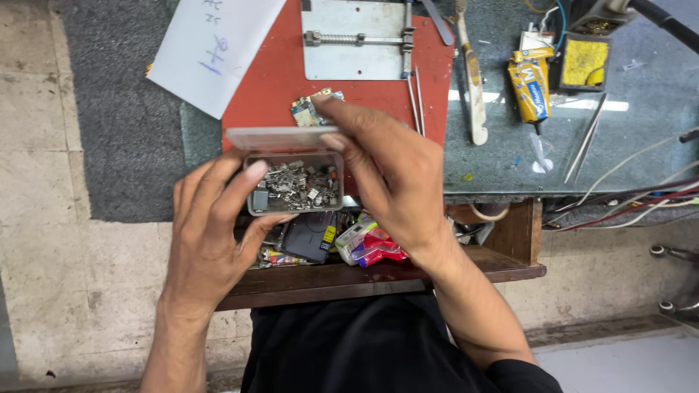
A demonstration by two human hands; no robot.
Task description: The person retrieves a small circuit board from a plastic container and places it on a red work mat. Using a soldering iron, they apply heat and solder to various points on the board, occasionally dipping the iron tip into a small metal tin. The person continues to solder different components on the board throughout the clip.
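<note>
My left hand [211, 225] grips the small clear box [295, 182] of metal parts just below the red mat [269, 80], my right hand [386, 171] pinching its hinged lid [280, 137] open, so I should keep it level.

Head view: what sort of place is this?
Likely a small electronics repair bench: a metal board-holder jig on a red mat, tweezers, and both hands holding a clear box of tiny metal parts.
</note>
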